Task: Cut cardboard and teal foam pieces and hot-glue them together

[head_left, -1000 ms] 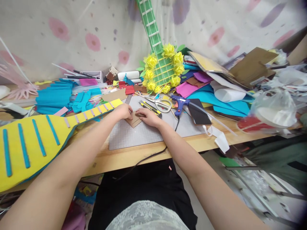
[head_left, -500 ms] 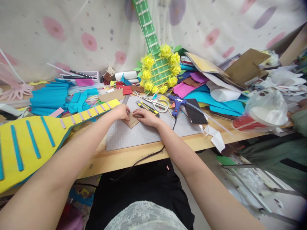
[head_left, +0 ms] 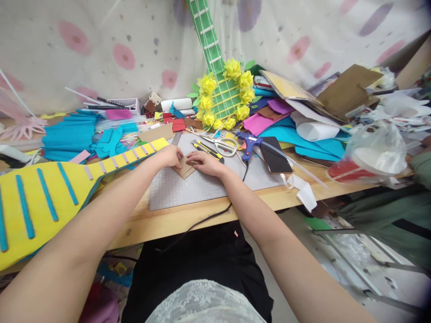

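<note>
A small piece of brown cardboard (head_left: 185, 171) lies on the grey cutting mat (head_left: 188, 197), one corner pointing toward me. My left hand (head_left: 171, 156) has its curled fingers at the cardboard's left side. From the right, my right hand (head_left: 206, 162) rests on it with bent fingers, pinning it to the mat. Fingers cover much of the cardboard. Just beyond my right hand lie a yellow-and-black utility knife (head_left: 212, 153) and white-handled scissors (head_left: 226, 147). A blue glue gun (head_left: 248, 144) is farther right, its dark cord running down over the table edge.
A yellow guitar-shaped craft (head_left: 40, 197) with blue strips extends along the left. A green one (head_left: 222, 96) with yellow paper flowers leans at the back. A phone (head_left: 275, 154), coloured paper and a bagged red-and-white tub (head_left: 365, 161) are on the right. Another person's sleeve (head_left: 422, 170) shows there.
Both hands stay at the cardboard in nearly the same pose. The whole view has shifted very slightly; nothing else has visibly moved.
</note>
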The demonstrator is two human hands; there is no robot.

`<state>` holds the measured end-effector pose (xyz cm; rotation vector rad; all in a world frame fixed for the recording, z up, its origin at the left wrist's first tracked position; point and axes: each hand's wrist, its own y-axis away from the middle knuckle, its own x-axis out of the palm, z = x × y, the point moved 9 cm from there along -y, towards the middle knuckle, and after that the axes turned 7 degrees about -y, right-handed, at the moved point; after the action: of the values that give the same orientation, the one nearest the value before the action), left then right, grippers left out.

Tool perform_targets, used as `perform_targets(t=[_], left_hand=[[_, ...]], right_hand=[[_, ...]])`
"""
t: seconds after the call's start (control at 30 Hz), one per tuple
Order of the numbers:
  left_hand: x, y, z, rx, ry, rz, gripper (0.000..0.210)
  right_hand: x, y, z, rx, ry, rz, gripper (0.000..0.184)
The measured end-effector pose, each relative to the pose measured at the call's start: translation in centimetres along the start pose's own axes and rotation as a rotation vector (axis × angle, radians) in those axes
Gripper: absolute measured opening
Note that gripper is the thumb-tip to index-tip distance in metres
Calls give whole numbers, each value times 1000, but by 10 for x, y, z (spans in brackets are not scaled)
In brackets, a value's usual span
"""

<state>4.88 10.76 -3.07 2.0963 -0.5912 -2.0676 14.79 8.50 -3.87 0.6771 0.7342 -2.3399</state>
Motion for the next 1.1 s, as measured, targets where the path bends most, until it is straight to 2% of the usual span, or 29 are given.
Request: perform_targets(t=[0.43, 0.87, 0.93, 1.0, 1.1], left_hand=[[3, -2, 2, 45, 75, -12, 51], [6, -4, 2, 69, 58, 1, 52], [5, -3, 0, 64, 17, 5, 51], [4, -1, -1, 49, -20, 12, 52], [1, 0, 3, -1, -16, 12, 67]], right_hand=[[-1, 0, 0, 35, -10, -2, 22], [1, 0, -2, 32, -2, 6, 21], [1, 1, -1, 32, 5, 11, 24], [0, 1, 0, 36, 18, 19, 34], [-1, 1, 4, 38, 62, 28, 53]])
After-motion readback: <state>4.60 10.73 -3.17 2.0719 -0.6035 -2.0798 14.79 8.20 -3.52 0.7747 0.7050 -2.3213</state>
